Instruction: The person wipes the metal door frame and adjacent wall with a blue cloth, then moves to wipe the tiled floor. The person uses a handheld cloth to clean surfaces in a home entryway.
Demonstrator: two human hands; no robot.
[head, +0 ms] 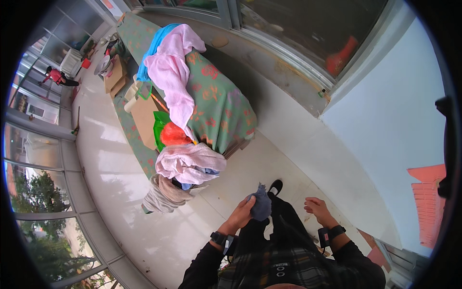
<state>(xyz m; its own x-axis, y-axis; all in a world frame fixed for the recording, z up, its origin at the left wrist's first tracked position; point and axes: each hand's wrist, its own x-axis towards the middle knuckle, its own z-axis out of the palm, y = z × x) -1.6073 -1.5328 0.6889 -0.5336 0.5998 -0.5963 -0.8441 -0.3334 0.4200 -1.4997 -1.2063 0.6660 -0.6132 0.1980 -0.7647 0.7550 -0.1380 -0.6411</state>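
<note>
A crumpled blue-grey cloth [261, 205] is gripped in my left hand [242, 214], in front of my legs. To its right, my right hand [318, 210] hangs apart from the cloth, with nothing seen in it and its fingers loosely bent. Nearest the left hand, a pink towel [187, 162] lies heaped over blue fabric at the end of a long bench, and a beige-grey cloth [166, 195] lies beside it. A red plastic bag [174, 134] and a green bag [158, 126] are just behind the heap.
A flowered green cover [223, 104] drapes a long raised piece, with a pink towel [164, 68] and a blue towel [155, 45] across it. Cardboard [142, 117] lies alongside. Windows line the left side; a pale wall [389, 108] rises at right. Another person [57, 76] is far off.
</note>
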